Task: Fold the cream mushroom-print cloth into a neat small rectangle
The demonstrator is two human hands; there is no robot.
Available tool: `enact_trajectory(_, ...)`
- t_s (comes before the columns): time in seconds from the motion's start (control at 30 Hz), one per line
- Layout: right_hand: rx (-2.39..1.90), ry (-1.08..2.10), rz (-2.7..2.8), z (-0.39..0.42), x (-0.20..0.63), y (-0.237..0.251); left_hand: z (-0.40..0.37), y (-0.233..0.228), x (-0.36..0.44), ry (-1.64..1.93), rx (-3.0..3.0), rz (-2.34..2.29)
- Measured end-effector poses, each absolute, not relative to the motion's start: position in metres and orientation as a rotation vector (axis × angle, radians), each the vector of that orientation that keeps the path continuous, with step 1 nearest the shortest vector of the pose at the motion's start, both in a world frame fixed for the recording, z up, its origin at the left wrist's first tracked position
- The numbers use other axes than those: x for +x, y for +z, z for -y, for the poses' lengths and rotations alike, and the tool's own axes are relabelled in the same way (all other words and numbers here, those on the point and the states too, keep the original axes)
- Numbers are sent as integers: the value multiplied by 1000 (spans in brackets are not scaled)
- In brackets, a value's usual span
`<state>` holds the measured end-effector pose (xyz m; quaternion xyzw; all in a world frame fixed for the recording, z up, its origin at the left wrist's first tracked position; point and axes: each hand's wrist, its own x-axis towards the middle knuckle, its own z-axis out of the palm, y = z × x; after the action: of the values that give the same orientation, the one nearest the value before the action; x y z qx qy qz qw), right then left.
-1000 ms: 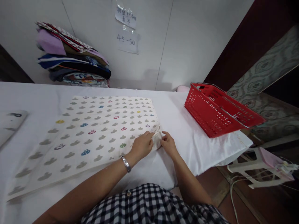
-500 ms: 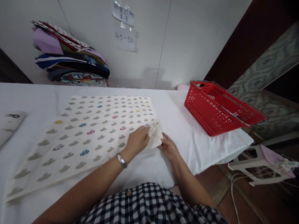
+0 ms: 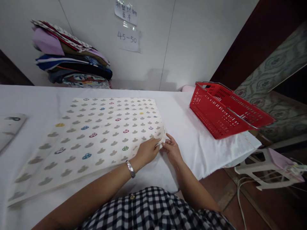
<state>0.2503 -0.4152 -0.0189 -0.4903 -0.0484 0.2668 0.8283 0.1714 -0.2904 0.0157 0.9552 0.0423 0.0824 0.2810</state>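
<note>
Since half a second ago the left hand (image 3: 146, 150) has slid back from the top of the cloth (image 3: 96, 134) to its near right corner, and the right hand (image 3: 172, 150) has come in to meet it, so both now work at the same spot. That corner, flat a moment before, is lifted a little off the table (image 3: 192, 127).

Left fingers (image 3: 154, 142) are curled and pinch the layered edge of the corner from the inner side. Right fingers (image 3: 168, 143) are drawn together and pinch the same corner from the outer side, the two hands touching or nearly touching. A bracelet (image 3: 130, 168) sits on the left wrist.

White with rows of small grey shapes and a few coloured ones, the cloth lies folded and flat in the middle of the table, its far edge towards the wall and its near left corner close to the table's front edge. A white sheet covers the table.

To the right, well apart from the hands, a red basket (image 3: 225, 111) stands tilted on the table's end. Against the wall at the back left rests a stack of folded fabrics (image 3: 72, 64). Two paper notes (image 3: 127, 28) are stuck on the wall above. A white stool (image 3: 266, 169) stands on the floor at the right.
</note>
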Motion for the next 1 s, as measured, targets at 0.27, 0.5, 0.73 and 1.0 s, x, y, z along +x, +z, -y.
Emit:
enact_trajectory(0.27,-1168,515,193,416,249,-20,291,13,170,185,2531,-130)
enact_trajectory(0.5,-1236,465,256,415,249,-21,288,13,172,152,2438,-152)
enact_trajectory(0.73,-1247,461,297,413,248,-22,286,15,172,97,2405,-187)
enact_trajectory(1.0,-1331,436,320,411,247,-28,287,14,172,82,2432,-195)
